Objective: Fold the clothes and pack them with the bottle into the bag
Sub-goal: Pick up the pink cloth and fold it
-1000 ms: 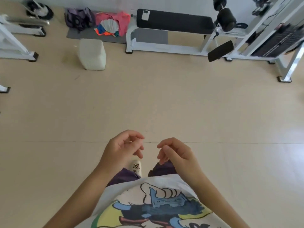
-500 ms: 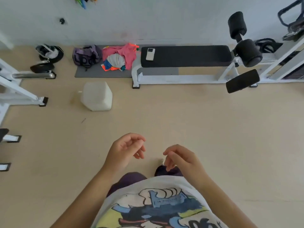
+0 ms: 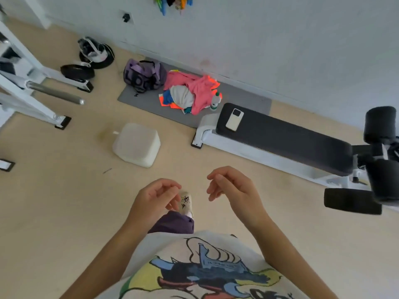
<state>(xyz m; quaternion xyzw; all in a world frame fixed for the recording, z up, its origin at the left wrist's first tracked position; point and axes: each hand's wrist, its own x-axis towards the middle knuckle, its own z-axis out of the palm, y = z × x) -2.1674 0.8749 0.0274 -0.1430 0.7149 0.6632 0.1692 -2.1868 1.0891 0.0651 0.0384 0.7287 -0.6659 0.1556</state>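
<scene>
Beige gym floor [image 3: 216,154], upper centre: one purple duffel bag [image 3: 143,75], one clothes pile [image 3: 190,93], one bottle [image 3: 215,101] on one grey mat [image 3: 142,100]. Lower centre: left hand [image 3: 154,198], right hand [image 3: 234,187], loosely curled, holding nothing.

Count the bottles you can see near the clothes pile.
1: a bottle stands at the right edge of the clothes pile, on the grey mat. Others may be hidden under the clothes.

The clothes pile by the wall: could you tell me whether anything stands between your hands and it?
Nothing visible blocks the way. Bare floor lies between the left hand, the right hand and the clothes pile; the white container sits left of that line, the bench right.
</scene>
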